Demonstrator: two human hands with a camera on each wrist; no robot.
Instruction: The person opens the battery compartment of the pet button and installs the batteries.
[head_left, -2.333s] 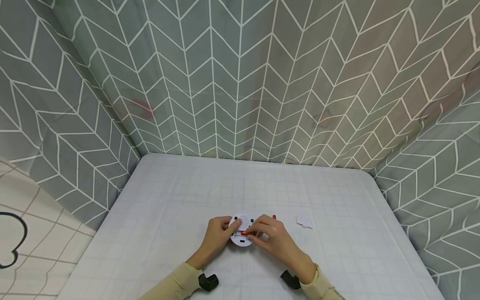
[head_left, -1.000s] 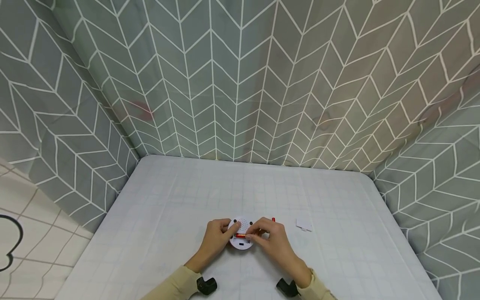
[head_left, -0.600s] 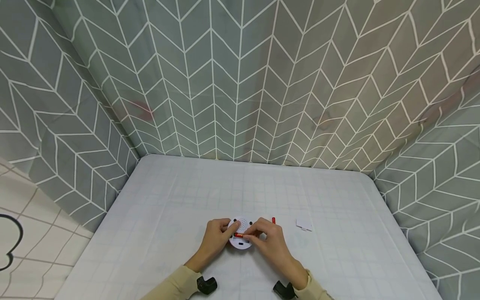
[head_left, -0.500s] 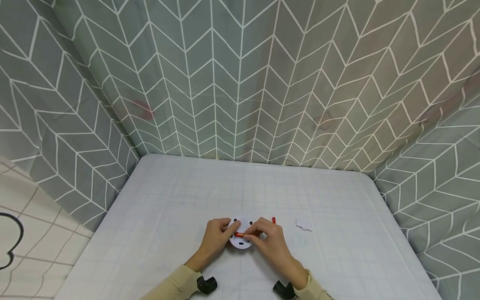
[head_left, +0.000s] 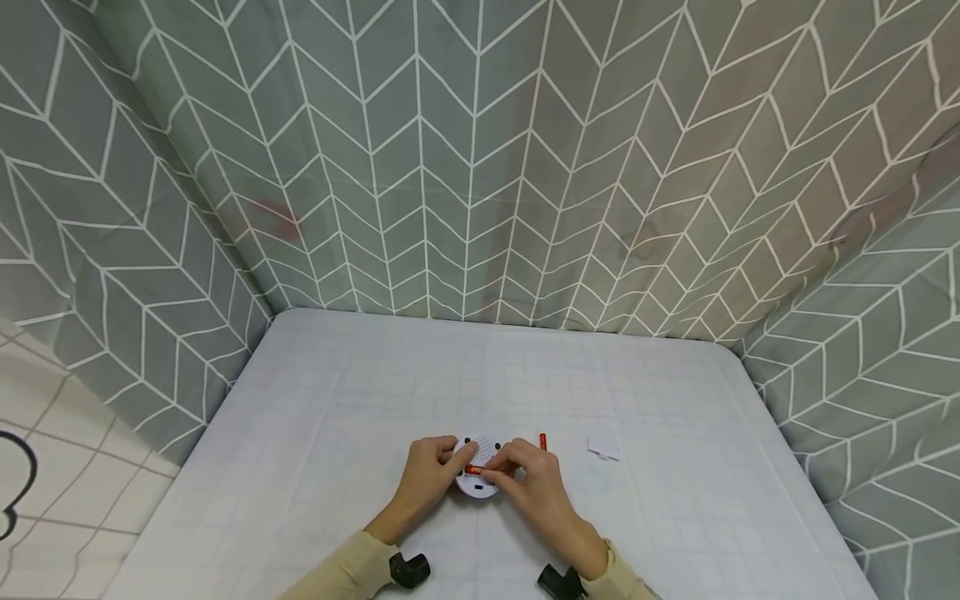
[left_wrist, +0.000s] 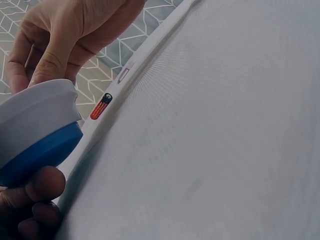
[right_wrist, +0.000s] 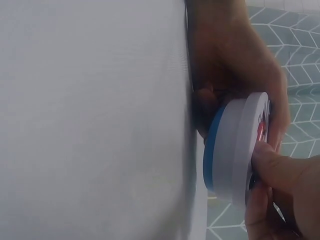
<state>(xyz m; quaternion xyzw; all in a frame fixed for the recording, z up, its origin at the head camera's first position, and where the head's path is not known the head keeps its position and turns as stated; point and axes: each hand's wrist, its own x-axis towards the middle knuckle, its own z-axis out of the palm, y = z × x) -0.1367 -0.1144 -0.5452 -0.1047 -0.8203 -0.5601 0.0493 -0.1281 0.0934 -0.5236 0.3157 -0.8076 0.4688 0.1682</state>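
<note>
A round white device with speaker holes, black feet and a blue far side is held by my left hand, its thumb over the perforated face. Across the device's battery compartment lies a red battery. My right hand pinches this battery at its right end, the thumb pressing on it in the right wrist view. The right fingertips hide that end. A second red battery, with a black end in the left wrist view, lies on the table just beyond the right hand.
A small white battery cover lies on the table to the right of the second battery. The white cloth-covered table runs back to a patterned grey curtain. Black wrist mounts sit at both cuffs.
The battery has shifted left and now lies along the compartment, where a bare left end showed earlier. My right hand has edged left with it; the left hand keeps its grip.
</note>
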